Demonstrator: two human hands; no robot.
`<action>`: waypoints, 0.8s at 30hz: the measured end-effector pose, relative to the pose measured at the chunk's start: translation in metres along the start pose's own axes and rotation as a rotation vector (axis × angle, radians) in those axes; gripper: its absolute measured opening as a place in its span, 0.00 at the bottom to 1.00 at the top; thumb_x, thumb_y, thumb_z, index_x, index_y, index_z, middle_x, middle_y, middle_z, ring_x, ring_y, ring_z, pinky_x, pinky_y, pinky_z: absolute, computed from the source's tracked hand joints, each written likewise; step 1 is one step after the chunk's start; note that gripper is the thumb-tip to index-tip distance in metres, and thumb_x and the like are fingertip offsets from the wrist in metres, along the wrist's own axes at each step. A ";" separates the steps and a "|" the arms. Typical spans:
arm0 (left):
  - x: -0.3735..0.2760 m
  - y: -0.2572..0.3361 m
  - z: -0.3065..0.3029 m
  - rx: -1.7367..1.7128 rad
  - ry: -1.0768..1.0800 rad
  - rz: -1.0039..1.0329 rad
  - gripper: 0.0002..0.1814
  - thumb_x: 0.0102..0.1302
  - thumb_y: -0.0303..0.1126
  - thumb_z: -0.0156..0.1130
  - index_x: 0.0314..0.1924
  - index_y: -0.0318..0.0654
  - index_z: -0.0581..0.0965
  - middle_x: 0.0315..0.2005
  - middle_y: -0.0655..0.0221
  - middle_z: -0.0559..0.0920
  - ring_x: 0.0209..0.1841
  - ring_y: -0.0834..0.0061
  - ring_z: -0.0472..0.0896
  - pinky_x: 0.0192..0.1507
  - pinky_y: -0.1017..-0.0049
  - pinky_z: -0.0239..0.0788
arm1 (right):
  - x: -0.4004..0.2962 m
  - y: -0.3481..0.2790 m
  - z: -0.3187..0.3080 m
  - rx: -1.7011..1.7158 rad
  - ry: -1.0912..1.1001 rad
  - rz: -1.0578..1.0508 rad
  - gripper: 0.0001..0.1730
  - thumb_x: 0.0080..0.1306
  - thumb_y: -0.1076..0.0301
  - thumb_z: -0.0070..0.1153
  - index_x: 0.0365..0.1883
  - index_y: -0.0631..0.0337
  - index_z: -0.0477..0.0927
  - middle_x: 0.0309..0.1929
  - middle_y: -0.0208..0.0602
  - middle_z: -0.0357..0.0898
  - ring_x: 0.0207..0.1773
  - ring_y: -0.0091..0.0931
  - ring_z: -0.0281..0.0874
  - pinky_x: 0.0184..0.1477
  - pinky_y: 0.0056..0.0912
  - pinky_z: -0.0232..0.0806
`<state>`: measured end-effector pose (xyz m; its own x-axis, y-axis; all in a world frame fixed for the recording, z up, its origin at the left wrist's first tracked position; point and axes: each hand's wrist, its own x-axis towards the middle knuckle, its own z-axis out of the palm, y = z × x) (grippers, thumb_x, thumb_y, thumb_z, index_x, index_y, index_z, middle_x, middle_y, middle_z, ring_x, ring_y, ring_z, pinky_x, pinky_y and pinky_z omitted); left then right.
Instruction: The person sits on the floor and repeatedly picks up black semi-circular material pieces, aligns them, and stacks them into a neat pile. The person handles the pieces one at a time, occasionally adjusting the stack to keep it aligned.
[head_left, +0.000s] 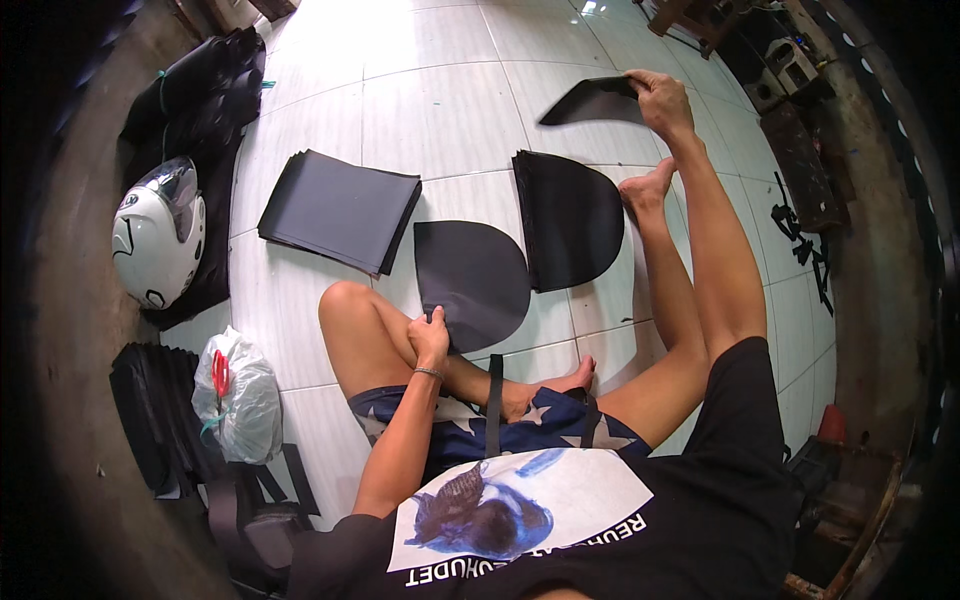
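Note:
My left hand (430, 335) pinches the lower left corner of a black rounded sheet (474, 281), which has one straight side and lies flat over the floor near my bent knee. At the upper right, my right hand (663, 105) is raised with a thin black sheet (596, 103) between its fingers, seen edge-on and slightly blurred. Between the hands lies a stack of black rounded pieces (574, 221), its straight side facing left. Farther left sits a stack of dark rectangular sheets (341, 206), loosely squared.
On the left are a white motorcycle helmet (159, 236), black rolled material (202, 79), a white plastic bag (244, 420) with red-handled scissors (220, 373) on it, and folded black pieces (154, 412). Black scraps (802, 240) and a wooden block (799, 165) lie right.

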<state>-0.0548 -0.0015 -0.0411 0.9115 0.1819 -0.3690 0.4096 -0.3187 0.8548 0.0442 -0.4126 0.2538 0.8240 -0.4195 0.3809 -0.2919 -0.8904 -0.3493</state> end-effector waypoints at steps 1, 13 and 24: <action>0.001 0.000 0.001 0.000 0.001 0.010 0.18 0.61 0.38 0.62 0.23 0.27 0.75 0.16 0.66 0.75 0.20 0.77 0.70 0.25 0.69 0.62 | -0.010 -0.007 -0.005 0.000 -0.053 -0.023 0.14 0.63 0.64 0.49 0.45 0.43 0.82 0.43 0.37 0.82 0.46 0.40 0.79 0.49 0.42 0.70; 0.008 -0.020 -0.010 -0.207 -0.377 0.057 0.13 0.64 0.33 0.59 0.26 0.29 0.76 0.20 0.78 0.76 0.23 0.85 0.68 0.26 0.77 0.63 | -0.274 0.054 0.163 0.014 -0.476 -0.095 0.31 0.64 0.45 0.49 0.61 0.53 0.69 0.69 0.43 0.57 0.72 0.41 0.49 0.67 0.66 0.38; -0.003 0.007 -0.007 -0.027 -0.186 0.006 0.26 0.54 0.50 0.70 0.21 0.29 0.76 0.18 0.65 0.79 0.22 0.78 0.74 0.27 0.70 0.67 | -0.316 -0.105 0.181 0.708 -0.521 0.054 0.13 0.58 0.64 0.58 0.34 0.65 0.82 0.30 0.50 0.80 0.33 0.39 0.81 0.36 0.36 0.69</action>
<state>-0.0546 0.0024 -0.0312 0.9062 0.0038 -0.4229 0.4053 -0.2933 0.8659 -0.0973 -0.1546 0.0154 0.9850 -0.1701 -0.0303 -0.1098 -0.4805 -0.8701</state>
